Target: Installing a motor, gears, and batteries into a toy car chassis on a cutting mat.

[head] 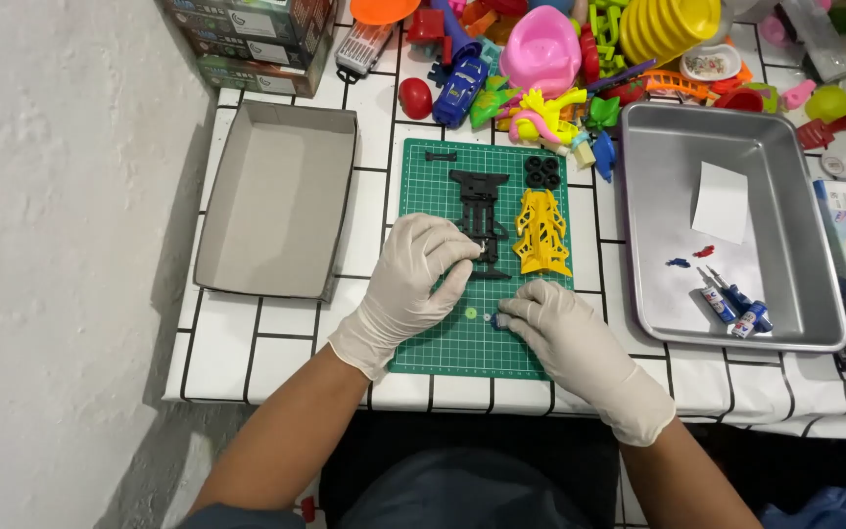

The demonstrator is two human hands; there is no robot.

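Both gloved hands sat low in the frame over the green cutting mat [462,343] on the tiled table [276,333]. Left hand [413,279] had its fingers pinched on the bottom end of the black chassis [479,201], mid-frame. Right hand [565,328] had fingers closed on some tiny bluish part, can't tell what. Looked early on: yellow body shell [541,230] lay loose beside the chassis, four black tyres [542,172] unmounted above it, small green gear [471,313] loose between the hands.
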